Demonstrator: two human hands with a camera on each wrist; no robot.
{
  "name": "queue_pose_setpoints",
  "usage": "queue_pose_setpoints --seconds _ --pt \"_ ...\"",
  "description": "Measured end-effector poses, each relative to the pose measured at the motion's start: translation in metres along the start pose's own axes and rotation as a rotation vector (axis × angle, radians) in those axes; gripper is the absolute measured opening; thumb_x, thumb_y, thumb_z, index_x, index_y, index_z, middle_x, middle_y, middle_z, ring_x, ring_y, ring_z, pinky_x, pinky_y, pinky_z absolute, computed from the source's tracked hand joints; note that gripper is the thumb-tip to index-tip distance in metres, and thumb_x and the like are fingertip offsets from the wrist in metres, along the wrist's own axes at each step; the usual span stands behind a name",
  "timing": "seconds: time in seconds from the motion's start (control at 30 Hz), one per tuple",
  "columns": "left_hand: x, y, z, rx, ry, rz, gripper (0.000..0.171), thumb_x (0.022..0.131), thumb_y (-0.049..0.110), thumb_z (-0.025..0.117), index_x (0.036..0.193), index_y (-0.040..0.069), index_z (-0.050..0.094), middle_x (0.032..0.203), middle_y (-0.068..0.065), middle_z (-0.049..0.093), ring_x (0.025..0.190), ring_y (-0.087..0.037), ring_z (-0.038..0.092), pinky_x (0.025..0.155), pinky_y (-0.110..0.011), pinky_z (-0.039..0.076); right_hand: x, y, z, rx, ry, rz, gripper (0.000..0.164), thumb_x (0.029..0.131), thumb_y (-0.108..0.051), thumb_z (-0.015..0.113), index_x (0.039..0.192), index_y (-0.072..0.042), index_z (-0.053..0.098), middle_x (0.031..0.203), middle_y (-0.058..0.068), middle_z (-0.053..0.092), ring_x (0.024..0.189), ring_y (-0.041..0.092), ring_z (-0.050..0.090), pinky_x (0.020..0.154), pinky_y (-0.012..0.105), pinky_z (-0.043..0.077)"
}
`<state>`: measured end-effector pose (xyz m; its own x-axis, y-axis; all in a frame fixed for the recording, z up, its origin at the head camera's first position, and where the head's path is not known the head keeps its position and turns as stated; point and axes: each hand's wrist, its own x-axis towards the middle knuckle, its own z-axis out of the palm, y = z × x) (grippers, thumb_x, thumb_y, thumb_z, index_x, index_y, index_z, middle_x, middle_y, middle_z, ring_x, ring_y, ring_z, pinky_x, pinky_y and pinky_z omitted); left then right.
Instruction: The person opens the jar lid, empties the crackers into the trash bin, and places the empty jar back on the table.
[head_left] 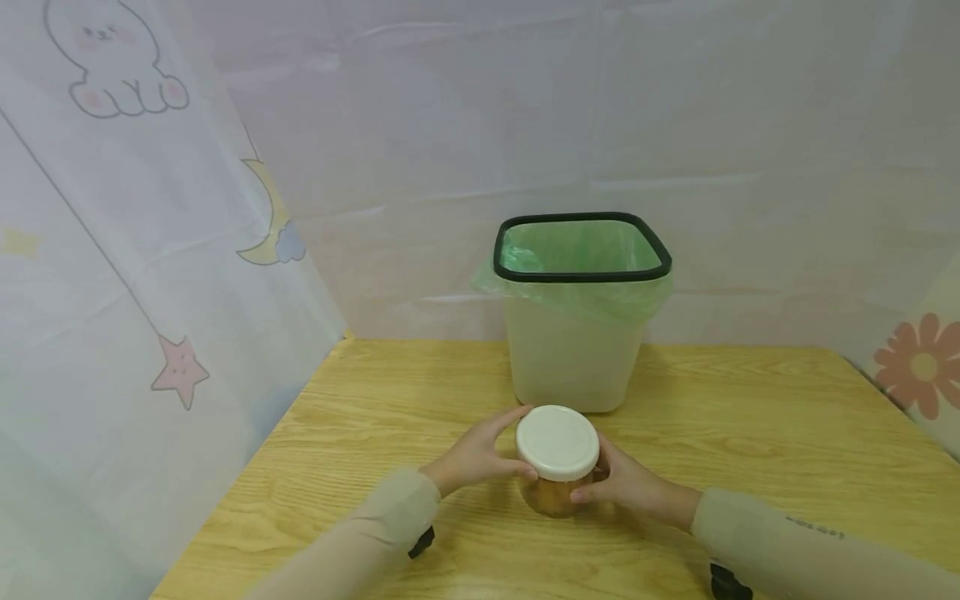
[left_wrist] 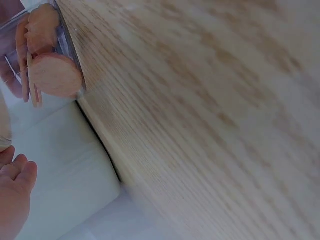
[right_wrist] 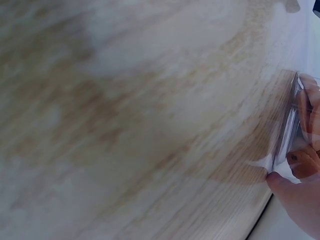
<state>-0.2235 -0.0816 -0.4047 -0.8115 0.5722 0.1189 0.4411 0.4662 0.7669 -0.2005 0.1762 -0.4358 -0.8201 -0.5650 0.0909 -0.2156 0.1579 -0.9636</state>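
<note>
A clear round jar (head_left: 546, 498) stands on the wooden table, topped by a white lid (head_left: 557, 442). Orange-brown round pieces (left_wrist: 55, 75) show through its wall in the left wrist view. My left hand (head_left: 477, 452) grips the lid's left side, thumb at the near edge and fingers at the far edge. Lower down on the right, my right hand (head_left: 633, 482) holds the jar's body, its thumb at the front near the base. In the right wrist view, the thumb (right_wrist: 295, 197) lies by the jar's bottom edge. Part of the right fingers is hidden behind the jar.
A pale bin (head_left: 573, 350) with a black rim and a green liner bag (head_left: 585, 246) stands just behind the jar. Bare wooden table (head_left: 390, 392) extends to both sides. Printed cloth (head_left: 420, 150) hangs behind and along the left.
</note>
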Motion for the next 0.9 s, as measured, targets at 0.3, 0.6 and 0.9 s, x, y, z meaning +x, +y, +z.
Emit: queue_pose_setpoints --seconds 0.3,0.6,0.9 --pt "-0.0018 0.0009 0.0042 0.019 0.035 -0.014 0.089 0.076 0.027 0.084 0.150 0.012 0.038 0.151 -0.007 0.039 0.138 -0.028 0.036 0.109 -0.049 0.032 0.0005 -0.0016 0.0007 0.018 0.000 -0.013 0.100 0.082 -0.011 0.079 0.147 0.014 0.007 0.144 0.039 0.029 0.130 0.053 0.030 0.101 0.054 0.034" --pt "-0.0044 0.0041 0.0054 0.028 0.032 -0.046 0.090 0.077 0.031 0.083 0.151 0.012 0.035 0.153 -0.008 0.036 0.139 -0.029 0.034 0.109 -0.051 0.032 0.0002 -0.0015 -0.0001 0.028 -0.018 -0.011 0.099 0.083 -0.010 0.078 0.147 0.013 0.005 0.144 0.039 0.028 0.130 0.053 0.030 0.101 0.055 0.036" --pt "-0.0008 0.0056 -0.0004 0.005 -0.050 -0.051 0.096 0.078 0.028 0.083 0.154 0.011 0.026 0.156 -0.012 0.028 0.142 -0.032 0.027 0.109 -0.055 0.029 0.0004 -0.0020 -0.0008 0.044 -0.033 0.018 0.101 0.084 -0.011 0.078 0.148 0.011 0.003 0.147 0.039 0.023 0.132 0.055 0.026 0.103 0.061 0.032"
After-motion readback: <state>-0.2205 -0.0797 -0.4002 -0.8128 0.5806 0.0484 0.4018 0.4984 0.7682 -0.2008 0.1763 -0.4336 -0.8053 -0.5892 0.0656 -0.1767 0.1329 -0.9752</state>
